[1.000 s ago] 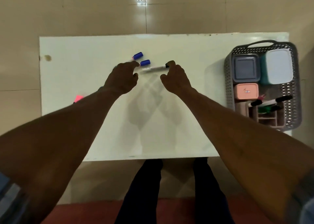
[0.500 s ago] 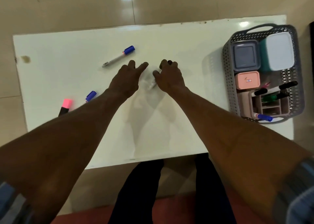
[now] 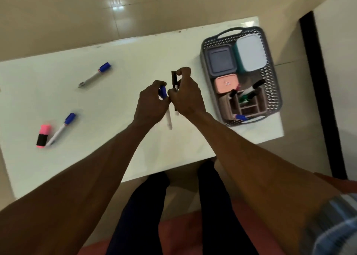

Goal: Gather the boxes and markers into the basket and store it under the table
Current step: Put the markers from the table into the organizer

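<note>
- The left hand (image 3: 152,102) is closed around a blue marker (image 3: 168,117). Its blue cap peeks out by the fingers and its white body sticks out below the hand.
- The right hand (image 3: 186,94) is closed on a black marker (image 3: 174,79). The black end points up above the fingers.
- The 2 hands are close together, almost touching, over the middle of the table (image 3: 119,152).
- Markers look light, hard and smooth. I think they could roll or slip, so holding one around the middle of its body is best, as both hands do now.
- 2 more blue markers lie on the table: 1 far up on the left (image 3: 94,75) and 1 lower on the left (image 3: 60,129). A pink highlighter (image 3: 43,136) lies touching that lower one.
- The basket (image 3: 270,77) sits at the right end of the table. It holds a grey box (image 3: 220,60), a white box (image 3: 250,51), a pink box (image 3: 226,83) and a brown holder (image 3: 247,105) with some markers in it.
- The boxes look stiff and light. I cannot tell if they are full.
- The hands hide most of both held markers, so I cannot tell if their caps are on tight.
- The left markers are a bit blurry.
- The space under the table cannot be seen, only dark legs (image 3: 139,206) in front.
</note>
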